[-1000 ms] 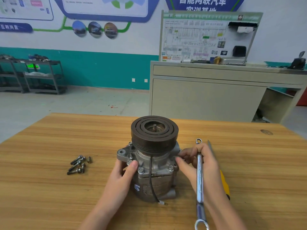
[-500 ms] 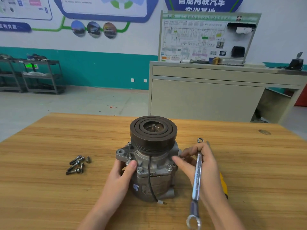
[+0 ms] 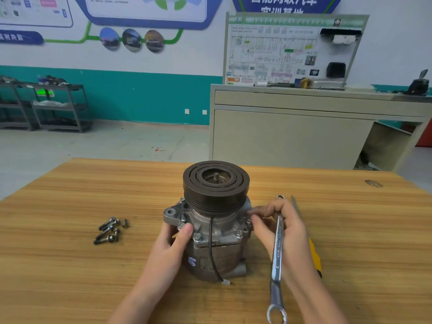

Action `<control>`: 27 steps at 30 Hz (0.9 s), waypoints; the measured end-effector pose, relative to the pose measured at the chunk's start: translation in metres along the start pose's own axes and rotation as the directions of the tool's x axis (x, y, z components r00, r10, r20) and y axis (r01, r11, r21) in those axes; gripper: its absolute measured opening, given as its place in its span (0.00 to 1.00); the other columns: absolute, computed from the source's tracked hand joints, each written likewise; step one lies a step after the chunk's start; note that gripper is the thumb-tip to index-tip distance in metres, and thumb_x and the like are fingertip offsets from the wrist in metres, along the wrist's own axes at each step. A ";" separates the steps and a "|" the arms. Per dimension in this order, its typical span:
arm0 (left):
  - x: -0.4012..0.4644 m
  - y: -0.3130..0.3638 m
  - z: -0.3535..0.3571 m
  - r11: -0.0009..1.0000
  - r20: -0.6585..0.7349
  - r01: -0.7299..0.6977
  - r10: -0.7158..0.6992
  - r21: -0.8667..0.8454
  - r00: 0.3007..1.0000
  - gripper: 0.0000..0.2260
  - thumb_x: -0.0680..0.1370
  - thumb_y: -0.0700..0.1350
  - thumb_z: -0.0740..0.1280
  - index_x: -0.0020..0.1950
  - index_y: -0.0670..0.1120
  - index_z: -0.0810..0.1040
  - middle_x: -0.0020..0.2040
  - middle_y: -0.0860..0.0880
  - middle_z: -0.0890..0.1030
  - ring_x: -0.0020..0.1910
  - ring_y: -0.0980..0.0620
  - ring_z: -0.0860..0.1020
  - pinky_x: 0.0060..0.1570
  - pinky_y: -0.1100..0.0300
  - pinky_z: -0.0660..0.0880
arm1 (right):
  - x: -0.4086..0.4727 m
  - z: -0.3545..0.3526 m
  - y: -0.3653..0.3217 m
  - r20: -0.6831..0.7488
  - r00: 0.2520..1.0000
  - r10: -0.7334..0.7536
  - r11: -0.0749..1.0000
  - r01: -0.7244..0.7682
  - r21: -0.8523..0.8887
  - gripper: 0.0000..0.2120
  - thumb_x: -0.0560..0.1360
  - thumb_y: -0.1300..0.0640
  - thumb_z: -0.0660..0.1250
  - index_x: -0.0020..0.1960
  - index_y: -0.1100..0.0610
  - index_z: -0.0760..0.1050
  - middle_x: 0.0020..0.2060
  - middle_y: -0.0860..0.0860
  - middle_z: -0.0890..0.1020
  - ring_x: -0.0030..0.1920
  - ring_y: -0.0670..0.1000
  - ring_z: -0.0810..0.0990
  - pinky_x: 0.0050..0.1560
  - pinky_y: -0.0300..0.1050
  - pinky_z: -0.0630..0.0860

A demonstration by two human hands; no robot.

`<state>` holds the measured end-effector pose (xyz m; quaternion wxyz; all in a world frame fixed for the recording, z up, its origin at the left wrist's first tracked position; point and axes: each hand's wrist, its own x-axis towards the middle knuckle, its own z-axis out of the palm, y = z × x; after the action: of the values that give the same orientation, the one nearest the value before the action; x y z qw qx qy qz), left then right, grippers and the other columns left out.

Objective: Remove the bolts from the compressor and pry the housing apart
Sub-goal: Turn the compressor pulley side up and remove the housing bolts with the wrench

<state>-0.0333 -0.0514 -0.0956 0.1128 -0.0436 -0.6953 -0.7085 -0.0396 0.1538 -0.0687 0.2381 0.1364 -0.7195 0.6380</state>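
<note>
A grey compressor (image 3: 217, 249) with a dark pulley (image 3: 216, 183) on top stands upright on the wooden table (image 3: 70, 265). Bolts (image 3: 239, 233) still sit in its flange. My left hand (image 3: 171, 244) grips the compressor's left side, thumb on the flange. My right hand (image 3: 284, 232) holds a long silver wrench (image 3: 277, 256) against its palm, while thumb and fingers pinch a bolt at the flange's right side. Several removed bolts (image 3: 108, 231) lie to the left.
A yellow-handled screwdriver (image 3: 314, 256) lies on the table under my right hand, its blade pointing away. Behind the table stands a beige bench (image 3: 304, 127) with a wiring display board (image 3: 292, 47). Metal shelves (image 3: 58, 106) line the far left wall.
My right hand's fingers have shifted slightly on the bolt at the flange's right side, and the wrench's lower end has swung a little leftward. My left hand stays put.
</note>
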 end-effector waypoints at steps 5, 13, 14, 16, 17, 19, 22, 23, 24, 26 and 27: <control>0.000 0.000 0.000 1.000 -0.005 0.007 -0.007 0.011 1.000 0.15 0.68 0.60 0.62 0.53 0.58 0.74 0.45 0.75 0.79 0.45 0.78 0.75 0.37 0.83 0.67 | 0.000 0.000 0.001 0.017 1.000 0.002 0.999 -0.002 -0.040 0.21 0.67 0.63 0.76 0.38 0.40 0.69 0.39 0.46 0.82 0.38 0.44 0.81 0.40 0.36 0.77; -0.001 0.000 -0.001 1.000 0.002 0.005 -0.005 0.014 1.000 0.19 0.67 0.63 0.62 0.54 0.58 0.75 0.47 0.73 0.80 0.49 0.75 0.76 0.38 0.82 0.68 | 0.000 0.001 -0.002 -0.013 1.000 0.009 1.000 -0.009 0.005 0.18 0.67 0.61 0.77 0.38 0.42 0.70 0.39 0.48 0.82 0.38 0.46 0.81 0.41 0.36 0.77; -0.001 0.000 -0.001 1.000 0.006 0.011 -0.011 0.025 1.000 0.18 0.67 0.64 0.62 0.54 0.59 0.74 0.47 0.74 0.79 0.48 0.76 0.76 0.38 0.82 0.68 | 0.000 0.000 -0.001 -0.011 1.000 0.009 1.000 -0.009 0.000 0.20 0.68 0.65 0.75 0.37 0.42 0.70 0.39 0.48 0.82 0.39 0.45 0.81 0.42 0.35 0.77; 0.000 -0.001 -0.002 0.999 0.004 0.019 -0.019 0.028 1.000 0.16 0.69 0.65 0.63 0.53 0.61 0.74 0.47 0.74 0.79 0.48 0.76 0.76 0.39 0.82 0.68 | -0.001 0.000 -0.002 0.004 1.000 -0.003 1.000 0.003 -0.007 0.19 0.70 0.65 0.72 0.37 0.42 0.68 0.40 0.47 0.83 0.42 0.45 0.82 0.44 0.33 0.76; 0.000 -0.002 -0.002 1.000 0.003 0.014 -0.014 0.023 1.000 0.15 0.71 0.65 0.64 0.54 0.61 0.74 0.48 0.73 0.80 0.49 0.75 0.76 0.40 0.82 0.68 | -0.001 0.001 -0.003 0.007 1.000 -0.008 1.000 0.008 0.004 0.17 0.70 0.62 0.70 0.37 0.43 0.68 0.42 0.47 0.83 0.43 0.45 0.82 0.44 0.33 0.76; 0.000 -0.002 -0.002 1.000 0.008 0.002 -0.002 0.022 1.000 0.14 0.72 0.63 0.65 0.56 0.61 0.74 0.50 0.72 0.80 0.51 0.74 0.76 0.42 0.82 0.68 | -0.002 0.001 -0.004 -0.005 1.000 0.003 0.999 -0.003 0.037 0.12 0.68 0.54 0.72 0.37 0.43 0.68 0.42 0.47 0.83 0.42 0.45 0.82 0.43 0.34 0.77; -0.001 -0.001 -0.002 0.999 0.017 0.005 -0.006 0.041 1.000 0.13 0.70 0.61 0.62 0.54 0.63 0.73 0.47 0.76 0.78 0.49 0.77 0.75 0.40 0.83 0.67 | 0.000 0.000 -0.002 -0.011 1.000 0.005 1.000 -0.005 0.009 0.18 0.66 0.58 0.78 0.37 0.41 0.70 0.40 0.47 0.82 0.39 0.45 0.81 0.42 0.36 0.77; -0.001 -0.001 -0.001 0.999 0.022 0.009 -0.010 0.048 1.000 0.13 0.70 0.62 0.62 0.53 0.63 0.72 0.45 0.78 0.77 0.47 0.79 0.74 0.38 0.84 0.66 | 0.000 0.000 -0.001 -0.006 1.000 0.002 1.000 -0.002 -0.005 0.20 0.67 0.61 0.77 0.37 0.41 0.69 0.39 0.47 0.82 0.39 0.45 0.81 0.42 0.36 0.77; -0.002 0.000 -0.001 0.999 0.026 0.008 -0.009 0.046 1.000 0.13 0.70 0.62 0.61 0.53 0.62 0.72 0.45 0.78 0.77 0.46 0.80 0.74 0.38 0.84 0.66 | 0.000 0.000 0.000 0.002 1.000 -0.006 1.000 0.006 -0.016 0.20 0.68 0.62 0.75 0.37 0.41 0.69 0.40 0.47 0.83 0.39 0.45 0.82 0.43 0.36 0.77; -0.001 0.001 -0.001 1.000 0.029 -0.009 0.009 0.024 1.000 0.15 0.70 0.60 0.62 0.55 0.61 0.73 0.48 0.75 0.79 0.48 0.77 0.75 0.40 0.83 0.67 | -0.001 0.000 -0.001 0.003 1.000 -0.021 1.000 0.021 -0.012 0.15 0.68 0.58 0.72 0.38 0.42 0.68 0.42 0.47 0.83 0.41 0.46 0.82 0.44 0.35 0.77; -0.001 0.001 -0.001 1.000 0.030 -0.013 0.012 0.018 0.999 0.16 0.70 0.59 0.62 0.57 0.60 0.73 0.49 0.74 0.79 0.49 0.76 0.76 0.42 0.82 0.67 | -0.002 0.000 -0.001 -0.007 1.000 -0.018 1.000 0.018 -0.003 0.12 0.67 0.54 0.72 0.38 0.42 0.68 0.43 0.47 0.83 0.42 0.47 0.82 0.43 0.35 0.77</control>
<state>-0.0321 -0.0524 -0.0948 0.1070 -0.0576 -0.7032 -0.7006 -0.0375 0.1533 -0.0685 0.2466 0.1406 -0.7182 0.6354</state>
